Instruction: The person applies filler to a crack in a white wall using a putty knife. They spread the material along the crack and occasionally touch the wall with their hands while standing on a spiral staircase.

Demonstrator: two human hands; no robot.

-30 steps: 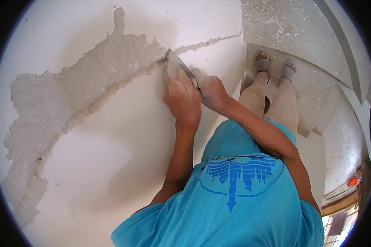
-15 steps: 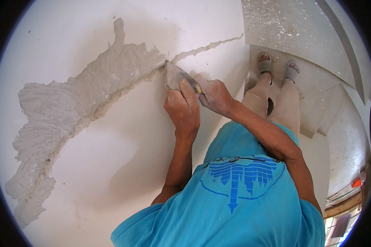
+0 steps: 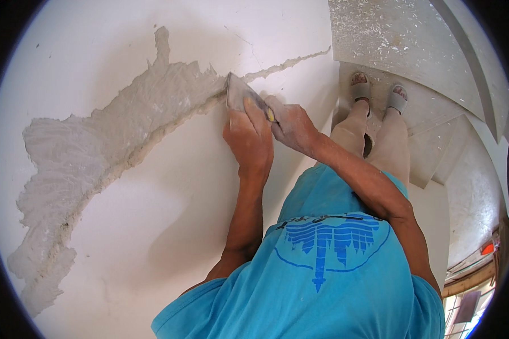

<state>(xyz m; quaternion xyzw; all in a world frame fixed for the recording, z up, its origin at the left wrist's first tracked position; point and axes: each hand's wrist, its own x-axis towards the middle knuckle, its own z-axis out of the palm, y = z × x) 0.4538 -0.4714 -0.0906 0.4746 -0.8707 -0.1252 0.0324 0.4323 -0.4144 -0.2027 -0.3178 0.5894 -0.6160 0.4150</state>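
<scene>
My right hand [image 3: 293, 125] is wrapped round the handle of a putty knife [image 3: 238, 93], a wide dusty blade with a bit of yellow at the handle. Fingers of my left hand [image 3: 249, 138] press on the flat of that blade, its thumb side hidden in part. The blade's edge meets the white wall [image 3: 169, 192] at the right end of a broad stripped grey patch [image 3: 130, 110]. A narrow grey crack [image 3: 288, 63] runs on from there toward the wall's corner. Along the patch's lower side lies a rough, thicker broken edge.
Pale steps [image 3: 430, 124] lie to the right, where my feet in grey sandals [image 3: 397, 99] stand. White flakes [image 3: 387, 34] are scattered over the landing at the upper right. At the lower right rim, an orange thing [image 3: 487, 248] sits near some wood.
The putty knife's tip has shifted slightly upward along the wall, and both hands have turned a little with it. My grip stays the same.
</scene>
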